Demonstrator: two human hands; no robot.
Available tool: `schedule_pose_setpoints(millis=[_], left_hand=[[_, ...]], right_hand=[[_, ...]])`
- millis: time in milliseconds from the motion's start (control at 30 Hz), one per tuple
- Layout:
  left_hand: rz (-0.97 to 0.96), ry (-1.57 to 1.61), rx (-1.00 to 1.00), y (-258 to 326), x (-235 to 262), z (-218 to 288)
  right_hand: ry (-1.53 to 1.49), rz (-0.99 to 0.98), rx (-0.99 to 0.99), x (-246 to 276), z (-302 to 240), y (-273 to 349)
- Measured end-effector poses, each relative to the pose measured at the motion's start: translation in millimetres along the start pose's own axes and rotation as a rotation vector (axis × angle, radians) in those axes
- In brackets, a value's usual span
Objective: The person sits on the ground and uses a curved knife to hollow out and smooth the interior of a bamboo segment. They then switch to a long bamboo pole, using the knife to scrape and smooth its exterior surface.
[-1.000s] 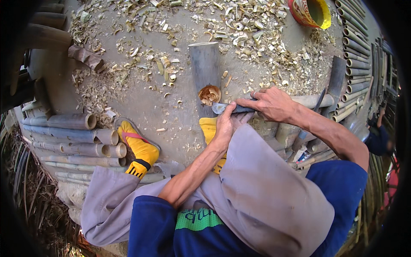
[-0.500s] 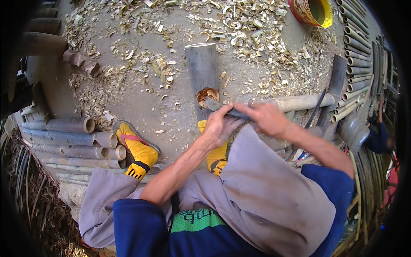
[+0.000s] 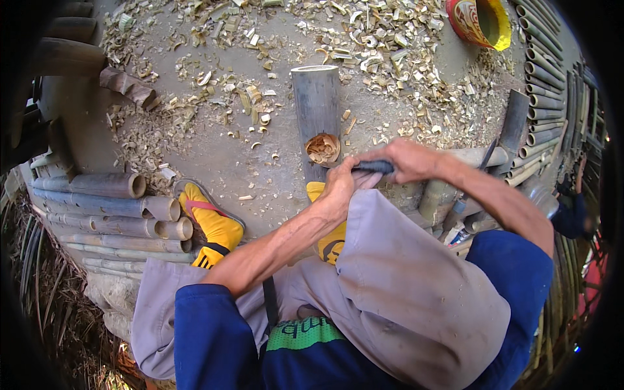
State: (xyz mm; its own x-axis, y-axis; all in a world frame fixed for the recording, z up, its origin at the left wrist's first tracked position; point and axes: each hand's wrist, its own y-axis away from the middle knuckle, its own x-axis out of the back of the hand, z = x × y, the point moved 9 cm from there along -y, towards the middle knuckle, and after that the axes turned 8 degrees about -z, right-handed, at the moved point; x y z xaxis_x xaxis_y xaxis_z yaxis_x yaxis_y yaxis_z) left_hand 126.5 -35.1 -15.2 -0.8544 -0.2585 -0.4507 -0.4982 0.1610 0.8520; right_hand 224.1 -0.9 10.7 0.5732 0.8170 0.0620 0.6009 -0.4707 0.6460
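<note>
In front of me a grey-black bamboo tube lies lengthwise on the ground, its pale cut end away from me. A ragged, rounded hole in its upper side shows tan inner wall. Just to the right of the tube's near part, my left hand is closed around the front of a knife, hiding the blade. Closed on the knife's dark handle, my right hand sits beside it, fingers reaching toward the left hand. My right knee is directly below both hands.
Pale bamboo chips litter the ground ahead. A red and yellow bucket stands at the far right. Cut bamboo tubes lie stacked at left and in a row at right. Another person's dark sleeve shows at the right edge.
The knife has drawn back from the hole, and its grey blade, seen there before, is hidden now. My right hand has shifted slightly right and up, with its elbow moving outward.
</note>
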Motion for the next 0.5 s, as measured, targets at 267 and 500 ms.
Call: schedule_pose_setpoints(millis=[267, 500], left_hand=[[0.082, -1.265, -0.064, 52, 57, 74], [-0.084, -1.518, -0.631, 161, -36, 127]], right_hand=[[-0.436, 0.699, 0.070, -86, -56, -37], [-0.153, 1.168, 0.365, -25, -110, 5]])
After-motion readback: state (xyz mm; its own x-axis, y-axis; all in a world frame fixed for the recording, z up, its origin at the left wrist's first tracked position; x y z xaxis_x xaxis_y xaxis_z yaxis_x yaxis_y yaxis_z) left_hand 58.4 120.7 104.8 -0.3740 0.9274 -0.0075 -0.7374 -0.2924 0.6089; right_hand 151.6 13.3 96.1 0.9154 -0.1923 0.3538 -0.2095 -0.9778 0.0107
